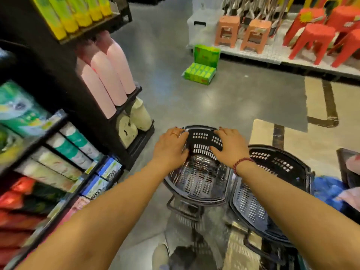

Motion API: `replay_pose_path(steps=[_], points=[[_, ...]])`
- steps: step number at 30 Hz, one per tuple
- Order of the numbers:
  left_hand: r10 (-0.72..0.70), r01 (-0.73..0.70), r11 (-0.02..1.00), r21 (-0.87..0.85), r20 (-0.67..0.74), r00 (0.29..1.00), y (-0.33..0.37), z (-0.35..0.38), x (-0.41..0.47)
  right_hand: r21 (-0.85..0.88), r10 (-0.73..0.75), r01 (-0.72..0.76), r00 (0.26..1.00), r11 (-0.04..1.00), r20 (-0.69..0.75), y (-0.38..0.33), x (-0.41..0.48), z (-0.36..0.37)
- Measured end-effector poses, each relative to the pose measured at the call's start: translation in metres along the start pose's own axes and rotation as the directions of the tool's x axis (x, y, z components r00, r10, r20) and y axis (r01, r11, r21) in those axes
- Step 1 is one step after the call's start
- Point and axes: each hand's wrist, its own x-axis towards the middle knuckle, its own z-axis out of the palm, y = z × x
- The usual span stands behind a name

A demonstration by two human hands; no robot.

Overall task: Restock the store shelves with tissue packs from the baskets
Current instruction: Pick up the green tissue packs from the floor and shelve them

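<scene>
Left edge of the frame: a black shelf unit (58, 61), its lower tiers motion-blurred, so the row of white-and-green tissue packs (74, 141) cannot be counted with certainty and the red items beneath them cannot be identified. Upper left: five yellow-green packs (78, 14), cut off by the top edge; below them, three tall pink packs (109, 75) standing tilted on a shelf. Centre: two green packs (202, 67) on the floor, one lying flat, the other upright behind it. Lower centre: the left hand (171, 145), wearing a ring (175, 134), and the right hand (229, 147), with a bead bracelet (243, 162) at the wrist, both hold the far end of the left basket (202, 178), fingers curved over its rim. Just beside it is the right basket (276, 162), partly hidden by the right forearm. What lies under the two black baskets is blurred. Upper right: two orange stools (255, 34) and four red stools (315, 39), some cut off. Right edge: blurred blue and pink items (331, 190), not identifiable.
</scene>
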Motion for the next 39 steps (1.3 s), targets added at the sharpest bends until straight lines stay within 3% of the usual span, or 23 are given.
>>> replay_pose_path(steps=[8,18,30,39], points=[[-0.092,0.092,0.992,0.092,0.003,0.996,-0.161,-0.036,0.041,0.016,-0.078,0.078,0.997,0.997,0.027,-0.110,0.129,0.039],[-0.173,0.173,0.982,0.069,-0.010,0.985,-0.276,-0.057,0.124,0.049,-0.092,0.090,0.995,0.995,0.049,-0.173,0.281,0.079],[0.025,-0.028,0.999,0.036,0.070,0.997,-0.359,-0.057,0.268,0.052,0.131,-0.132,0.991,0.990,0.024,-0.178,0.406,0.083],[0.178,-0.182,0.983,0.030,0.102,0.979,-0.360,-0.030,0.416,0.028,0.292,-0.291,0.956,0.956,-0.027,-0.110,0.490,0.065]])
